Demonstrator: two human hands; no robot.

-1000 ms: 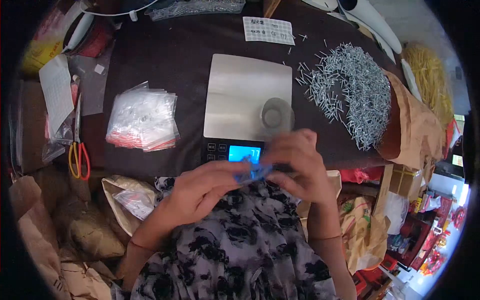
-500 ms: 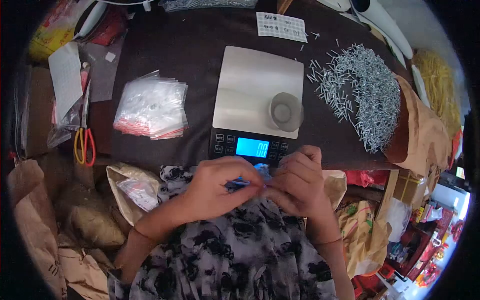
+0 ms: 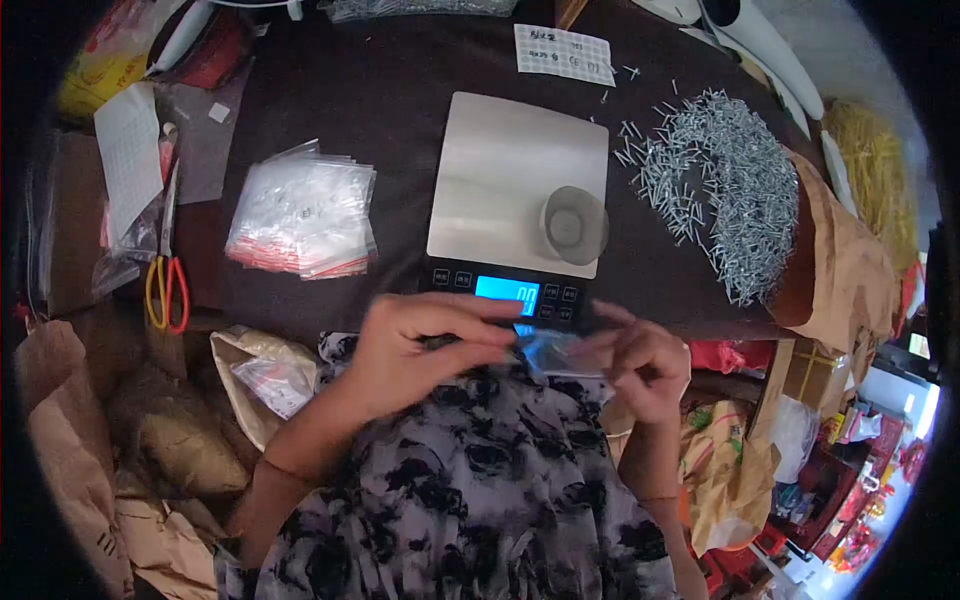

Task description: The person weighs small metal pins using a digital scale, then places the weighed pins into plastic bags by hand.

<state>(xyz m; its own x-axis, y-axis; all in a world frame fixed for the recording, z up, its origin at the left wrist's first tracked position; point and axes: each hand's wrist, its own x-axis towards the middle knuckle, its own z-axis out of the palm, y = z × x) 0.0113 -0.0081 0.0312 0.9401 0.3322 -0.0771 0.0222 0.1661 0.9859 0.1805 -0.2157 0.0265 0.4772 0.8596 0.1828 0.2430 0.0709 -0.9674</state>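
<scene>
Plastic, clear and tinged with blue light, makes up the small flat bag (image 3: 558, 352) that lies between the two bare hands, just in front of the scale and above the grey-and-black patterned clothing (image 3: 450, 480). Thumb and fingertips of the left hand (image 3: 415, 345) meet in a narrow pinch at the bag's left edge, holding it. The right hand (image 3: 645, 370) is at the bag's other end, blurred, its fingers loosely curled and partly spread; I cannot tell whether they touch the film. Behind the hands sits the flat digital scale with a brushed silver metal plate (image 3: 510, 170) and a black control panel, its glowing blue display (image 3: 505, 288) showing two zeros, the left fingers overlapping its lower edge. A grey translucent round cup (image 3: 594, 235) stands on the plate near its front right corner. To the right, a large heap of small silver metal screws (image 3: 745, 200) spreads over the dark brown tabletop (image 3: 330, 100), beside an open brown paper bag (image 3: 850, 250). On the left lies a stack of clear plastic bags with red edges (image 3: 305, 215), and farther left, scissors with yellow and red handles (image 3: 179, 292).
</scene>
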